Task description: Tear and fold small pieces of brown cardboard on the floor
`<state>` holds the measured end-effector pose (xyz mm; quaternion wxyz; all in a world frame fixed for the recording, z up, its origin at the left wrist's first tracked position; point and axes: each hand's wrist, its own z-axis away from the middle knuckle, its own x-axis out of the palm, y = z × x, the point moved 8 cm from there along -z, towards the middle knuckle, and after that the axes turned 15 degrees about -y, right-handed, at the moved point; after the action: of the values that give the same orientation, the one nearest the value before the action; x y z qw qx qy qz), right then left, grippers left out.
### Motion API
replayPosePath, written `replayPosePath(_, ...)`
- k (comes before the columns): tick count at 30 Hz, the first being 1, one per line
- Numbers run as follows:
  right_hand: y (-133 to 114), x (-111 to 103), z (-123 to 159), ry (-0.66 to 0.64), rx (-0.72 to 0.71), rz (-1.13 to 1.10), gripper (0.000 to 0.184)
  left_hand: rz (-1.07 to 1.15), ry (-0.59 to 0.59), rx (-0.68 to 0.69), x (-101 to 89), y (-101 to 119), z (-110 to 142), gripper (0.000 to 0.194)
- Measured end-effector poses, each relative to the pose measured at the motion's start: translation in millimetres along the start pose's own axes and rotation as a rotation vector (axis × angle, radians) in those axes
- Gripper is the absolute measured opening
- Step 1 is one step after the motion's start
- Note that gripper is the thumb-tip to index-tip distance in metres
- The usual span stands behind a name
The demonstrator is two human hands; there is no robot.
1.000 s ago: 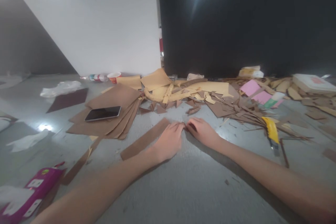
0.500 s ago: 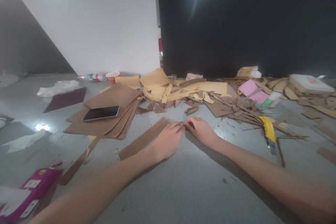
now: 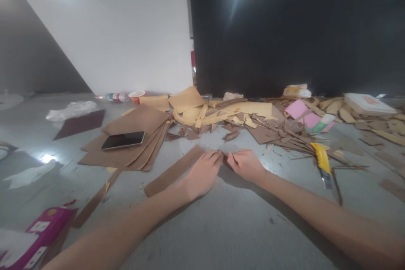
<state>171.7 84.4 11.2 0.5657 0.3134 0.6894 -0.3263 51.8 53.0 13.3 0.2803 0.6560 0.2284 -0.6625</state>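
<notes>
left hand (image 3: 205, 174): curled, pinching small brown piece (image 3: 225, 155), mostly hidden
right hand (image 3: 247, 165): fingertips closed on same piece
brown strip (image 3: 174, 171): flat, beside left hand
utility knife (image 3: 321, 159): right of right hand

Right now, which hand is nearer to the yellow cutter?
Right. The right hand lies to the left of the yellow cutter; the left hand is farther left, beyond the right hand.

White panel (image 3: 120, 29) beside a black panel (image 3: 294, 29), grey surface (image 3: 240, 228) below, bright reflected light (image 3: 48, 158)
</notes>
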Motion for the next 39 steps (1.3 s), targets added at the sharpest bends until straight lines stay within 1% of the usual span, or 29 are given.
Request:
replayPosePath(3, -7, 3, 0, -0.030, -0.032, 0.079, 0.053, 0.050, 0.008, 0.012, -1.5, -2, 0, 0.054)
replayPosePath(9, -7, 3, 0, -0.057, 0.025, 0.129, 0.052, 0.069, -0.007, 0.038, -5.2, -1, 0, 0.053)
replayPosePath(17, -1, 3, 1, -0.068, 0.092, 0.119, 0.053, 0.064, 0.007, 0.042, 0.7, -4, 1, 0.063)
replayPosePath(22, 0, 4, 0, -0.107, 0.126, 0.110, 0.053, 0.055, -0.033, 0.036, -1.1, -2, 0, 0.061)
replayPosePath(27, 2, 6, -2, -0.127, 0.152, 0.094, 0.052, 0.072, -0.016, 0.047, -3.0, -2, 1, 0.065)
replayPosePath(33, 5, 6, -1, -0.104, 0.143, 0.041, 0.051, 0.063, -0.009, 0.037, -2.5, -3, 1, 0.064)
replayPosePath(37, 9, -3, 0, -0.004, 0.131, -0.109, 0.049, 0.051, -0.023, 0.029, -3.0, -3, 0, 0.061)
replayPosePath(39, 10, -7, -1, 0.044, 0.112, -0.188, 0.041, 0.068, -0.025, 0.022, -2.7, -4, -1, 0.058)
